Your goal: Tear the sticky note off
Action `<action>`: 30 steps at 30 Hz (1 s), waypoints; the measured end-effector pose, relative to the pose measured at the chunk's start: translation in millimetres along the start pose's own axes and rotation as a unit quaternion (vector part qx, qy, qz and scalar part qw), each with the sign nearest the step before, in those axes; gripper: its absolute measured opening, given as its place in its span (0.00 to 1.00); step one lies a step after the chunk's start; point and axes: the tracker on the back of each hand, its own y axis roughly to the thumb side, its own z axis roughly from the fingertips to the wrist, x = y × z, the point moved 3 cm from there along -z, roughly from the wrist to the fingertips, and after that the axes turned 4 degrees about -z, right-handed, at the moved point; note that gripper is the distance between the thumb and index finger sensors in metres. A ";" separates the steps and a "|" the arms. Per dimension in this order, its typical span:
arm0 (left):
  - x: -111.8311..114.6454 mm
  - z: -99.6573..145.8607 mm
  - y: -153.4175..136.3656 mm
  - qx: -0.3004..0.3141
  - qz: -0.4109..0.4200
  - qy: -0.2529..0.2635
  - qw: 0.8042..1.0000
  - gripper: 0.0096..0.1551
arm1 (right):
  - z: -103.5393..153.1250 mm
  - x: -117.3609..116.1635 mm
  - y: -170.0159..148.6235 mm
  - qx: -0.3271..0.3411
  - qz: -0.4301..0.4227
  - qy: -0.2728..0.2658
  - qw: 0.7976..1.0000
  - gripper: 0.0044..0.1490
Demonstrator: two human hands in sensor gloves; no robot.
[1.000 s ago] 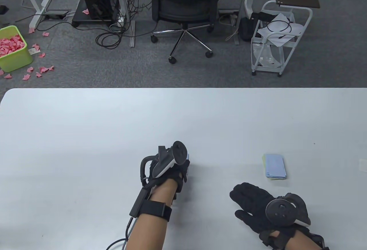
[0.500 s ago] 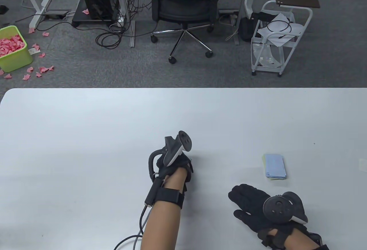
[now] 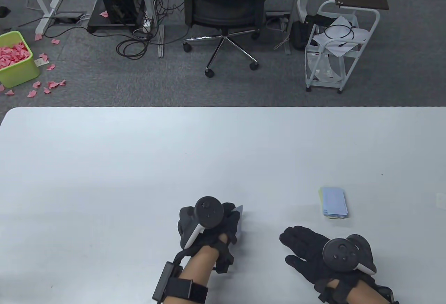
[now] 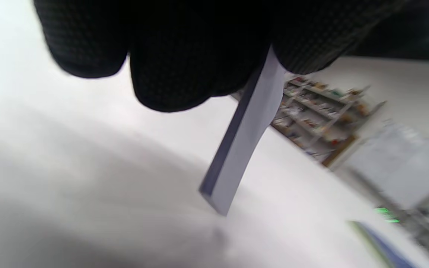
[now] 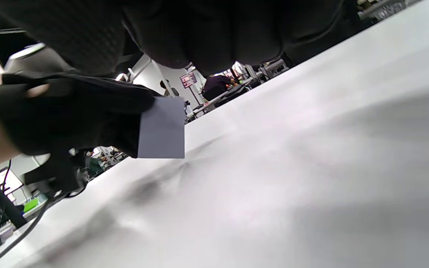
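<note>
Left hand: the left hand (image 3: 212, 227) is over the near middle of the table (image 3: 139, 164), gloved, tracker on its back. Its fingers (image 4: 184, 63) are closed around a single pale blue sticky note (image 4: 242, 137).
Sticky note: it sticks out from the fingers on the hand's right side in the table view (image 3: 239, 217); in the right wrist view (image 5: 161, 128) it shows as a flat square sheet held on edge, its lower corner just above the table. Whether that corner touches the surface cannot be told.
Right hand: the right hand (image 3: 313, 251) lies palm down on the table near its near edge, fingers spread flat toward the left hand, holding nothing. It is well apart from the left hand and from the note.
Pad: a pad of sticky notes (image 3: 334, 202) lies flat on the table, beyond the right hand and near it, not touched by either hand. Its top sheet is pale blue with a yellow-green edge showing beneath.
Table: white, with a rounded far-left corner.
Floor beyond: a black office chair (image 3: 226, 7) stands past the far edge; a white cart (image 3: 339, 46) is to the right; a green bin (image 3: 15, 58) full of pink paper scraps sits at far left, with more pink scraps (image 3: 48, 84) scattered on the carpet beside it.
</note>
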 end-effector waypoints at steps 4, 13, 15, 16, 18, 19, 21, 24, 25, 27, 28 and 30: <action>1.2 26.9 10.2 0.064 0.075 0.033 0.995 0.24 | -1.1 0.0 -8.5 -0.027 -0.052 -0.004 0.998 0.38; 18.0 41.7 26.2 0.173 0.171 0.029 0.970 0.23 | -2.1 -5.9 -15.4 -0.072 -0.147 -0.002 0.987 0.44; 19.4 42.2 29.5 0.177 0.204 0.033 0.962 0.23 | -3.9 -11.3 -17.7 -0.084 -0.186 0.010 0.979 0.45; 19.5 42.4 30.3 0.176 0.215 0.033 0.960 0.23 | -4.4 -12.6 -18.2 -0.086 -0.195 0.012 0.977 0.44; 19.9 43.6 31.7 0.177 0.234 0.040 0.955 0.23 | -5.6 -20.3 -19.6 -0.099 -0.256 0.023 0.961 0.43; 20.6 44.8 32.8 0.181 0.244 0.040 0.952 0.23 | -7.2 -24.2 -18.8 -0.095 -0.284 0.030 0.954 0.42; 20.9 47.7 34.8 0.183 0.250 0.041 0.950 0.23 | -8.5 -28.4 -17.1 -0.100 -0.318 0.034 0.942 0.38; 18.2 51.7 38.5 0.190 0.245 0.046 0.950 0.23 | -9.4 -27.0 -13.4 -0.092 -0.342 0.019 0.935 0.29; 17.2 51.8 38.5 0.192 0.245 0.047 0.949 0.23 | -8.9 -26.5 -13.6 -0.093 -0.347 0.016 0.933 0.28; 16.0 49.7 38.5 0.204 0.271 0.027 0.940 0.25 | -9.6 -27.2 -13.8 -0.083 -0.390 0.023 0.917 0.27; 16.5 48.1 39.3 0.217 0.299 0.001 0.929 0.26 | -10.2 -29.1 -13.3 -0.071 -0.434 0.039 0.897 0.27; 16.7 46.3 42.0 0.238 0.331 -0.045 0.912 0.29 | -10.6 -31.9 -13.0 -0.070 -0.488 0.065 0.867 0.26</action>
